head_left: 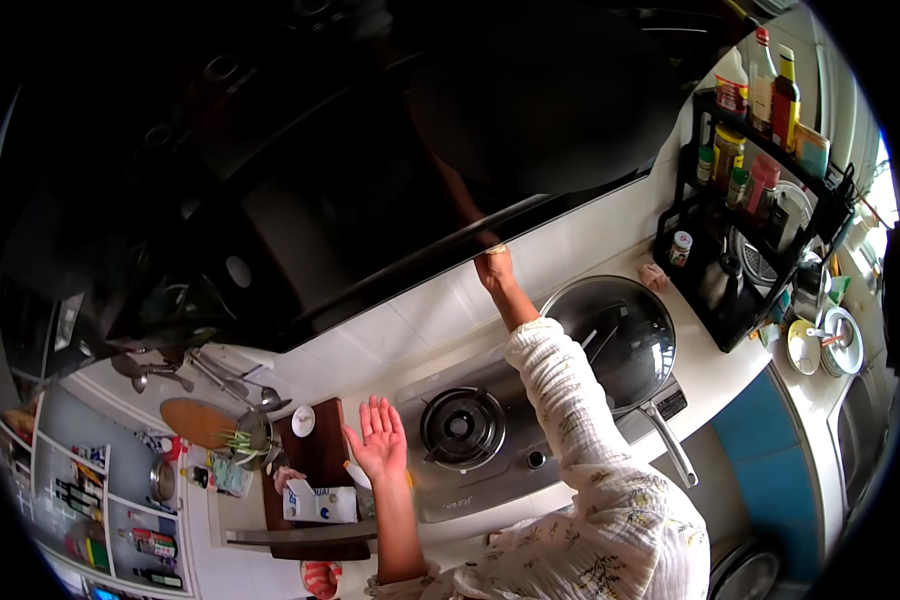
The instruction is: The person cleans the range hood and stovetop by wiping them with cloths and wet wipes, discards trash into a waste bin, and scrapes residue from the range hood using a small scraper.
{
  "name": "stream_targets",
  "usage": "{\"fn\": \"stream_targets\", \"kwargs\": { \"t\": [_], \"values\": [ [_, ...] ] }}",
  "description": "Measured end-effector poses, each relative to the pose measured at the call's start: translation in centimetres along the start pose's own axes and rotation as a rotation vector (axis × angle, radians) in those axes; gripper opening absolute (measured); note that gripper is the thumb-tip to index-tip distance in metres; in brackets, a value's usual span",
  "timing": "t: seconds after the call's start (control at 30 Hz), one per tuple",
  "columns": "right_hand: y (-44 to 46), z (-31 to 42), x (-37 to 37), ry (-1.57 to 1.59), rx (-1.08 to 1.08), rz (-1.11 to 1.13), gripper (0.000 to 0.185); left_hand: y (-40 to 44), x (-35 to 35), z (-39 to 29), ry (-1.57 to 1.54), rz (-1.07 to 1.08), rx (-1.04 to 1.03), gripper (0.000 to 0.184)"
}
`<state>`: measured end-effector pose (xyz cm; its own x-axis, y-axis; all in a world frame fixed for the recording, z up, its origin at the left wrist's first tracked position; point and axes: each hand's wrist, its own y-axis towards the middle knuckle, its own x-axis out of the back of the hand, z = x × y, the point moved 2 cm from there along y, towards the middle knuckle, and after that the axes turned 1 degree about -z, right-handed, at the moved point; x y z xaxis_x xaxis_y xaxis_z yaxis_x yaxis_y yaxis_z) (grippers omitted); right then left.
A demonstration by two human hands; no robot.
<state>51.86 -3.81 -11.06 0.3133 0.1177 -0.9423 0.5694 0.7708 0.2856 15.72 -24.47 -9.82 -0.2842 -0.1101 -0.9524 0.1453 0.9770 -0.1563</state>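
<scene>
My left hand (pixel 378 440) is held palm up, fingers stretched out, with nothing on it. It hovers left of the bare gas burner (pixel 463 428) on the steel stove (pixel 470 497). My right hand (pixel 494 268) reaches up to the lower edge of the glossy black range hood (pixel 370 275); its fingertips are dark and hard to make out there. Below my right arm, a wok with a glass lid (pixel 635 335) sits on the other burner, its handle (pixel 678 455) pointing toward me.
A black rack (pixel 705 215) with bottles and jars stands at the back right, with bowls (pixel 805 345) beyond it. On the left are a milk-type carton (pixel 320 503), a brown board (pixel 315 450), a pot with green onions (pixel 257 440) and ladles (pixel 270 400).
</scene>
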Motion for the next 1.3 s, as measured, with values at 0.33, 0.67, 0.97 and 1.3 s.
{"fn": "stream_targets", "kwargs": {
  "t": [0.33,0.67,0.97,1.3],
  "values": [
    [-0.6,-4.6,-0.5,-0.029,0.000,-0.005,0.027,-1.8,0.2,-4.2,0.017,0.048,-0.036,0.060],
    [-2.2,-10.4,0.8,-0.040,0.036,-0.065,0.023,-2.5,1.9,-6.1,0.003,0.024,-0.011,0.058],
    [-6.0,-17.0,-3.3,0.045,-0.047,-0.088,0.026,-3.8,3.0,-9.8,0.013,-0.021,-0.101,0.056],
    [-10.1,-21.2,-7.8,-0.488,-0.095,-0.069,0.036,-3.6,4.4,-12.1,-0.016,-0.013,-0.094,0.056]
  ]
}}
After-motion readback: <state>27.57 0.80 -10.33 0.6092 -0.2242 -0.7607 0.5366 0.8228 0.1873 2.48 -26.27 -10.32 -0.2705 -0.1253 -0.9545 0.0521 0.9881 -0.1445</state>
